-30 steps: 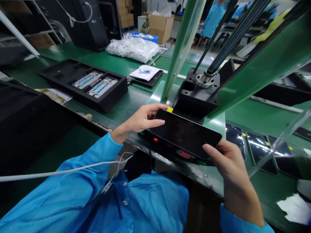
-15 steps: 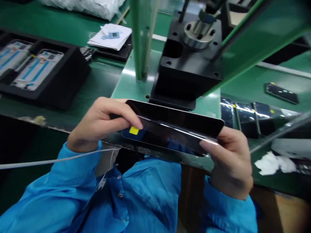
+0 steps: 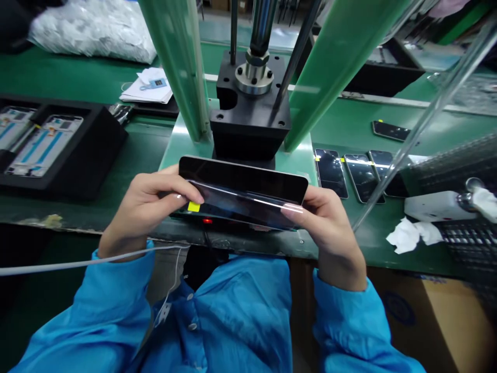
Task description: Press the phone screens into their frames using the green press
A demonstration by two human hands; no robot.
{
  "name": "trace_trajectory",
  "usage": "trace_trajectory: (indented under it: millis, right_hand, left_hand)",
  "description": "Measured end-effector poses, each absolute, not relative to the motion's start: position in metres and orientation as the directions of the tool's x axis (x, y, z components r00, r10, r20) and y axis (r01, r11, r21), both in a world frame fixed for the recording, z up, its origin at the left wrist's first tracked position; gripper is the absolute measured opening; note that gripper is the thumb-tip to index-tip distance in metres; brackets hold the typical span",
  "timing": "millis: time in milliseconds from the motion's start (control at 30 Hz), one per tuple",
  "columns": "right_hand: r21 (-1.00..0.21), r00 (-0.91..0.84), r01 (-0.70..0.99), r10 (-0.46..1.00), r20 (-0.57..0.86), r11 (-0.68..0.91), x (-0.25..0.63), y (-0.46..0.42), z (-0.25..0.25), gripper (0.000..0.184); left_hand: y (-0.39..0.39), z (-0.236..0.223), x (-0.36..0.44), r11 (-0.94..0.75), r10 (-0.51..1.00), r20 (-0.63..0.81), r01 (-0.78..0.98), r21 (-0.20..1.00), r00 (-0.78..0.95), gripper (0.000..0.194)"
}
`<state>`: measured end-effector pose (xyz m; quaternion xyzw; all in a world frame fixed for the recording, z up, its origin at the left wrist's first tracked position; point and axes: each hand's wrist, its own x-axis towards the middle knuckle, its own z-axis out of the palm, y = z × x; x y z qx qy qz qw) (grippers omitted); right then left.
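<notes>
A dark smartphone point(image 3: 248, 178) is held level in front of me, its glossy screen facing up. A clear film point(image 3: 240, 203) with a bright reflection line lies along its near side; how far it is attached I cannot tell. My left hand point(image 3: 149, 207) is closed on the phone's left end, its fingertip beside a yellow tab point(image 3: 193, 206). At the other end my right hand point(image 3: 330, 225) grips the phone, thumb on the film and fingers behind, partly hidden. Just beyond the phone stands a black press block point(image 3: 248, 132) between green guards.
Several phones point(image 3: 331, 173) lie on the green bench at right, near a white bottle point(image 3: 430, 207) and crumpled tissue point(image 3: 404, 235). At left sits a black tray point(image 3: 103, 150) holding phone housings. A clear tube point(image 3: 411, 140) slants across the right; a white cable point(image 3: 77, 267) crosses my left sleeve.
The view has shifted, so the press, hands and phone appear further left and more of the right bench shows. Both hands keep their hold on the phone.
</notes>
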<state>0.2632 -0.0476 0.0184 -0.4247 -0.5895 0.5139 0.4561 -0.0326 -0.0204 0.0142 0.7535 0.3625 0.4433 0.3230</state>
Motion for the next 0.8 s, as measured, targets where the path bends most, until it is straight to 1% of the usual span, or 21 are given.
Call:
trace_trajectory:
  millis: [67, 100, 133, 167, 200, 233, 267, 300, 333, 367, 400, 433, 467, 500, 567, 600, 633, 667, 733, 767, 800]
  right_hand:
    - [-0.991, -0.227, 0.019, 0.966, 0.122, 0.129, 0.263, -0.046, 0.017, 0.028]
    - [-0.99, -0.233, 0.011, 0.963, 0.136, 0.142, 0.263, -0.046, 0.017, 0.028]
    - [-0.988, -0.238, 0.006, 0.96, 0.149, 0.155, 0.263, -0.045, 0.017, 0.028]
    - [-0.986, -0.239, 0.005, 0.958, 0.159, 0.165, 0.262, -0.045, 0.017, 0.028]
    - [-0.985, -0.238, 0.005, 0.957, 0.166, 0.172, 0.262, -0.045, 0.017, 0.03]
    - [-0.985, -0.234, 0.002, 0.957, 0.17, 0.175, 0.262, -0.045, 0.017, 0.031]
    - [-0.985, -0.231, -0.001, 0.958, 0.17, 0.175, 0.261, -0.044, 0.017, 0.033]
    - [-0.985, -0.227, -0.003, 0.959, 0.17, 0.174, 0.261, -0.044, 0.018, 0.033]
    - [-0.985, -0.226, -0.006, 0.959, 0.171, 0.174, 0.26, -0.044, 0.018, 0.032]
    - [-0.984, -0.224, -0.01, 0.959, 0.173, 0.175, 0.26, -0.044, 0.017, 0.031]
    - [-0.985, -0.222, -0.012, 0.96, 0.173, 0.174, 0.26, -0.045, 0.017, 0.028]
    - [-0.985, -0.218, -0.006, 0.961, 0.168, 0.171, 0.26, -0.045, 0.017, 0.026]
    - [-0.987, -0.215, 0.011, 0.964, 0.155, 0.161, 0.261, -0.046, 0.016, 0.025]
    - [-0.989, -0.214, 0.034, 0.967, 0.136, 0.146, 0.263, -0.048, 0.016, 0.025]
    - [-0.991, -0.207, 0.08, 0.974, 0.087, 0.105, 0.267, -0.05, 0.015, 0.027]
    - [-0.993, -0.2, 0.086, 0.978, 0.06, 0.078, 0.269, -0.051, 0.014, 0.028]
    - [-0.996, -0.187, 0.078, 0.982, 0.03, 0.045, 0.272, -0.051, 0.014, 0.029]
    - [-0.998, -0.166, 0.06, 0.986, -0.001, 0.009, 0.274, -0.051, 0.013, 0.03]
    - [-0.998, -0.137, 0.027, 0.989, -0.058, -0.055, 0.278, -0.051, 0.012, 0.03]
    - [-0.997, -0.137, 0.027, 0.987, -0.081, -0.078, 0.28, -0.05, 0.012, 0.028]
    - [-0.996, -0.137, 0.036, 0.987, -0.086, -0.081, 0.281, -0.05, 0.012, 0.026]
  left_hand:
    - [-0.024, 0.011, -0.027, -0.558, 0.827, 0.482, 0.323, 0.765, 0.289, 0.02]
    - [-0.027, 0.009, -0.025, -0.596, 0.803, 0.537, 0.38, 0.707, 0.26, 0.02]
    - [-0.031, 0.008, -0.024, -0.638, 0.76, 0.602, 0.454, 0.621, 0.245, 0.02]
    - [-0.037, 0.007, -0.023, -0.675, 0.7, 0.666, 0.541, 0.502, 0.256, 0.02]
    - [-0.044, 0.006, -0.023, -0.706, 0.619, 0.726, 0.618, 0.347, 0.299, 0.022]
    - [-0.052, 0.007, -0.024, -0.722, 0.528, 0.767, 0.668, 0.179, 0.365, 0.025]
    - [-0.06, 0.01, -0.025, -0.726, 0.451, 0.773, 0.687, 0.026, 0.447, 0.029]
    - [-0.067, 0.014, -0.026, -0.734, 0.398, 0.755, 0.675, -0.078, 0.521, 0.032]
    - [-0.075, 0.019, -0.026, -0.758, 0.378, 0.728, 0.643, -0.111, 0.571, 0.037]
    - [-0.081, 0.026, -0.025, -0.8, 0.386, 0.705, 0.597, -0.065, 0.595, 0.042]
    - [-0.085, 0.034, -0.024, -0.835, 0.429, 0.685, 0.548, 0.051, 0.589, 0.048]
    - [-0.088, 0.043, -0.022, -0.84, 0.497, 0.66, 0.504, 0.203, 0.563, 0.052]
    - [-0.088, 0.052, -0.02, -0.816, 0.57, 0.62, 0.462, 0.348, 0.539, 0.054]
    - [-0.086, 0.061, -0.018, -0.771, 0.637, 0.566, 0.431, 0.468, 0.524, 0.054]
    - [-0.073, 0.076, -0.014, -0.677, 0.716, 0.434, 0.389, 0.625, 0.547, 0.049]
    - [-0.063, 0.08, -0.014, -0.641, 0.73, 0.392, 0.363, 0.676, 0.559, 0.047]
    - [-0.052, 0.081, -0.014, -0.608, 0.746, 0.384, 0.321, 0.726, 0.544, 0.044]
    - [-0.04, 0.079, -0.015, -0.573, 0.776, 0.388, 0.296, 0.765, 0.498, 0.036]
    - [-0.017, 0.069, -0.016, -0.529, 0.837, 0.428, 0.301, 0.794, 0.342, 0.013]
    - [-0.008, 0.062, -0.016, -0.51, 0.856, 0.436, 0.318, 0.799, 0.279, 0.01]
    - [0.0, 0.055, -0.015, -0.494, 0.869, 0.437, 0.335, 0.803, 0.235, 0.013]
